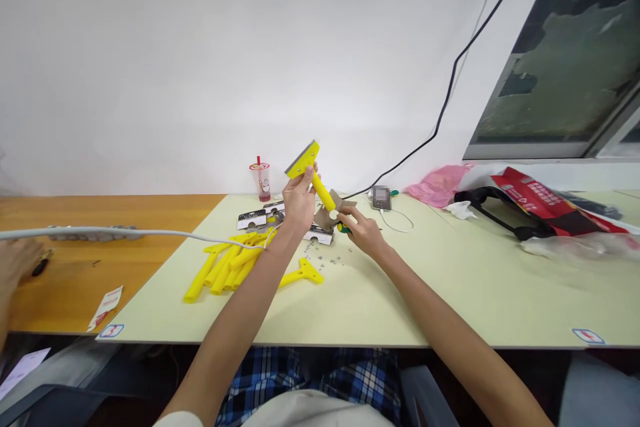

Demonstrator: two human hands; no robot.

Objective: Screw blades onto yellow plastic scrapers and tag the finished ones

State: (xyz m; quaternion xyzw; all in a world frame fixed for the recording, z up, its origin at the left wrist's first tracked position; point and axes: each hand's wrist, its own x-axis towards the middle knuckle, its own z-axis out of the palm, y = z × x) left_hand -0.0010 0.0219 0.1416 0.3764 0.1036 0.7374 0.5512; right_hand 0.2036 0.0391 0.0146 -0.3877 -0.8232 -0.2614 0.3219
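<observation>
A yellow scraper (323, 191) with a metal blade edge is tilted up above the table, its head at the upper left. My left hand (299, 203) is closed around its neck, just below the head. By the lower end of its handle, my right hand (364, 232) has curled fingers, with the fingertips at the handle end. A screwdriver with a green and yellow handle (344, 228) shows under those fingers, mostly hidden by the hand. Grey metal blades (325, 219) lie behind the handle. More yellow scraper handles (227, 265) are piled left of my left forearm, and another yellow scraper body (306, 271) lies between my arms.
Small screws (323, 260) are scattered on the pale table (370, 310). Behind are black-and-white cards (252, 219), a drink cup (262, 180) and a small device (381, 197) with a cable. Red packaging (543, 197) lies right. Another person's hand (20, 257) is far left.
</observation>
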